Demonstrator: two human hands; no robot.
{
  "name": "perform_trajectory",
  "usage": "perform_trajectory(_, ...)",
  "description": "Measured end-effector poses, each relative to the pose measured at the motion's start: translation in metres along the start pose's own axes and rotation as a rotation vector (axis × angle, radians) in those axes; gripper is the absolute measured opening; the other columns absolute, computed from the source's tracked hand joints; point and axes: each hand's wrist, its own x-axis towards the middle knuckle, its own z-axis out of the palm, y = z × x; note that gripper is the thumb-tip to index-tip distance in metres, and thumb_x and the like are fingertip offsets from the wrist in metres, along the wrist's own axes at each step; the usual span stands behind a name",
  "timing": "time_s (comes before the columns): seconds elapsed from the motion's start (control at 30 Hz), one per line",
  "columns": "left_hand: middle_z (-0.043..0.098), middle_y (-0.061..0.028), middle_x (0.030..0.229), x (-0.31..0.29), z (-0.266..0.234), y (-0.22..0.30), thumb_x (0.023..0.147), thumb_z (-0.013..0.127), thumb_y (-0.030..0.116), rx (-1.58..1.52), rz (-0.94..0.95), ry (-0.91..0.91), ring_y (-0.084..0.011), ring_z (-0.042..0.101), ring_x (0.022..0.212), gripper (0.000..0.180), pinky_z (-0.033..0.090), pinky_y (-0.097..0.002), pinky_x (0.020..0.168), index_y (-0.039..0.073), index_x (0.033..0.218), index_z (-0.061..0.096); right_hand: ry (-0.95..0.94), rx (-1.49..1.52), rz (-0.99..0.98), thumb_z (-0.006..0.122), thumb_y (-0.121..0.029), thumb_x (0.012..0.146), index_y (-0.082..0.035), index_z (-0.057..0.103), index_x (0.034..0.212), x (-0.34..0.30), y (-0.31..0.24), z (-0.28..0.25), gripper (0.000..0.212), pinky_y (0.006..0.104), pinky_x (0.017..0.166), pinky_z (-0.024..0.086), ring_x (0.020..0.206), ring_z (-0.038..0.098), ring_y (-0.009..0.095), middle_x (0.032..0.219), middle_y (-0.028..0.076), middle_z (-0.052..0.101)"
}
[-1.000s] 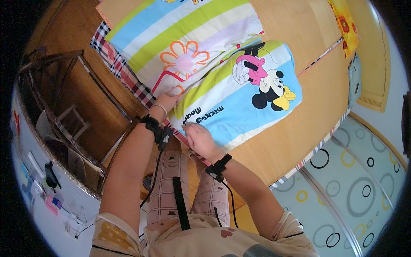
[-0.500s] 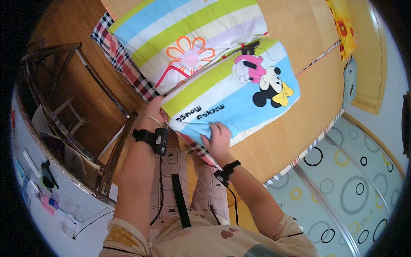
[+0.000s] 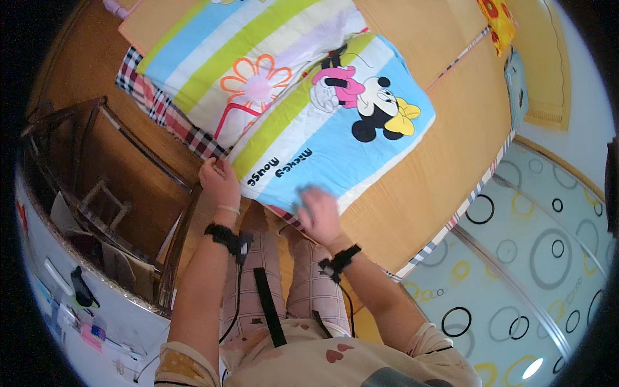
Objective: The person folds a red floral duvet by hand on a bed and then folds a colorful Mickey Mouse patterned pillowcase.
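A folded cloth point(image 3: 335, 138) with green, white and blue stripes lies before me, printed with a cartoon mouse and black lettering. Its near-left corner is by my left hand point(image 3: 220, 184), whose fingers curl closed at the cloth's edge, over the plaid border; the fingertips are partly hidden. Above the cloth's near edge hovers my right hand point(image 3: 317, 213), blurred by motion, thumb and fingers apart with nothing between them. Farther off lies another striped piece point(image 3: 193, 77) with an orange flower outline, touching the folded one. I cannot tell whether the two are joined.
Beneath the cloths is a tan mat point(image 3: 412, 187) with a plaid border point(image 3: 174, 122). A dark-framed chair point(image 3: 138, 148) stands at the left, beside a white table point(image 3: 58, 290) with small items. Sliding panels with circle patterns point(image 3: 516, 258) are at the right. A yellow-orange cloth point(image 3: 496, 26) lies far right.
My right hand has lifted off the cloth and its fingers blur. My left hand has shifted along the cloth's left edge toward the plaid border. The whole view has shifted a little.
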Motion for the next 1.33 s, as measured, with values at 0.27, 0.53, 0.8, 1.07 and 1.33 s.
perform_trajectory(0.27, 0.016, -0.0295, 0.154, -0.091, 0.015, 0.066, 0.085, 0.067, 0.047, 0.655, 0.380, -0.339, -0.0560, 0.014, 0.139, 0.074, 0.023, -0.0641, 0.110, 0.019, 0.147, 0.038, 0.245, -0.625, -0.104, 0.072, -0.058, 0.072, -0.032, 0.048, 0.141, 0.167, 0.076, -0.117, 0.078, 0.0743, 0.100, 0.024, 0.136, 0.027, 0.052, 0.154, 0.013, 0.031)
perform_trajectory(0.53, 0.000, -0.0174, 0.161, -0.037, 0.055, 0.030, 0.084, 0.066, 0.053, 0.544, 0.588, -0.464, -0.0436, 0.002, 0.147, 0.075, 0.030, -0.0694, 0.104, 0.033, 0.149, 0.034, 0.165, -0.575, 0.437, 0.067, -0.077, 0.064, -0.024, 0.030, 0.152, 0.192, 0.135, -0.122, 0.109, 0.0718, 0.106, 0.019, 0.140, 0.022, 0.050, 0.157, 0.015, 0.025)
perform_trajectory(0.8, 0.003, -0.0155, 0.162, -0.066, 0.036, 0.038, 0.086, 0.064, 0.049, 0.781, 0.483, -0.482, -0.0401, 0.004, 0.148, 0.075, 0.021, -0.0696, 0.108, 0.032, 0.151, 0.030, 0.295, -0.549, 0.398, 0.060, -0.048, 0.088, -0.011, 0.035, 0.148, 0.053, 0.148, -0.080, 0.075, 0.0657, 0.109, 0.020, 0.141, 0.021, 0.049, 0.155, 0.021, 0.026)
perform_trajectory(1.07, 0.008, -0.0187, 0.161, -0.080, 0.038, 0.052, 0.084, 0.067, 0.043, 0.898, 0.477, -0.415, -0.0429, 0.010, 0.147, 0.079, 0.018, -0.0687, 0.109, 0.026, 0.152, 0.029, -0.310, -0.332, 0.111, 0.060, -0.045, 0.088, 0.005, 0.041, 0.142, -0.098, 0.059, 0.030, 0.076, 0.0567, 0.118, 0.014, 0.143, 0.020, 0.047, 0.153, 0.025, 0.029)
perform_trajectory(1.33, 0.011, -0.0186, 0.160, -0.115, 0.055, 0.032, 0.080, 0.068, 0.033, 0.714, 0.615, -0.365, -0.0410, 0.013, 0.146, 0.079, 0.011, -0.0644, 0.114, 0.025, 0.150, 0.032, -0.324, 0.265, 0.176, 0.071, -0.021, 0.072, -0.015, 0.060, 0.128, -0.117, 0.077, 0.020, 0.057, 0.0413, 0.107, 0.039, 0.137, 0.035, 0.030, 0.141, 0.014, 0.046)
